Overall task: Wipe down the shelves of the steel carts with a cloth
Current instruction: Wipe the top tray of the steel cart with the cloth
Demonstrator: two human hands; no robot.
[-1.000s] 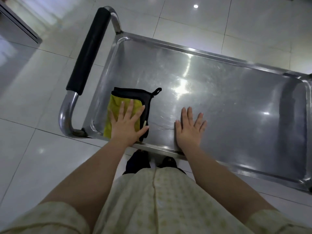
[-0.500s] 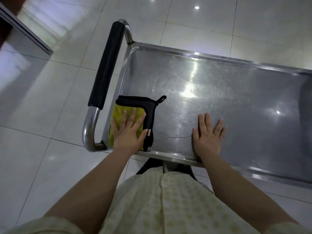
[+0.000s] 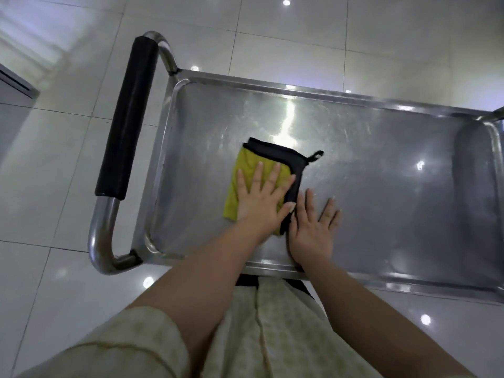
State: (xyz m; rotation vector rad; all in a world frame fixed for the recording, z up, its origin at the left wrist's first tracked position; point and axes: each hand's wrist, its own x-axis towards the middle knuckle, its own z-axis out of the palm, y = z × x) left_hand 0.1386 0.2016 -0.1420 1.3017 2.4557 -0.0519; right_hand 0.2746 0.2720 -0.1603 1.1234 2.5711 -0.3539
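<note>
A steel cart's top shelf [image 3: 381, 173] fills the middle of the head view. A folded yellow cloth with a black border and a hang loop [image 3: 246, 165] lies on it, left of centre. My left hand [image 3: 263, 199] presses flat on the cloth with straight, spread fingers. My right hand [image 3: 312, 226] lies flat on the bare steel just right of the cloth, near the shelf's front rim, its fingers straight.
The cart's push handle with a black foam grip [image 3: 128, 115] stands at the left end. Glossy white floor tiles [image 3: 54, 186] surround the cart. A grey steel edge [image 3: 16, 85] shows at the far left. My pale patterned clothing [image 3: 272, 336] hangs below the front rim.
My left hand has slid the cloth to the right, away from the shelf's left corner, and now lies close beside my right hand. The view has shifted left.
</note>
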